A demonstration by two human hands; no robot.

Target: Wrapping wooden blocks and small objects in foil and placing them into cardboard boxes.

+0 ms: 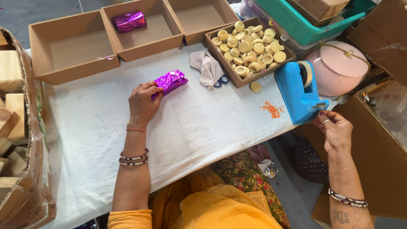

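My left hand (143, 103) rests on the white cloth and grips one end of a block wrapped in shiny purple foil (171, 81). My right hand (334, 128) is raised at the front of the blue tape dispenser (299, 90), fingers pinched at its cutter edge; any tape between them is too small to see. A second purple-wrapped block (129, 21) lies in the middle brown tray (152, 44).
A wooden tray of round pale discs (250, 46) stands at the back, one loose disc (255, 86) beside it. Scissors under a grey cloth (208, 67), orange crumbs (272, 110), a pink round box (339, 68), and cardboard boxes of wood blocks (17, 127) surround the table.
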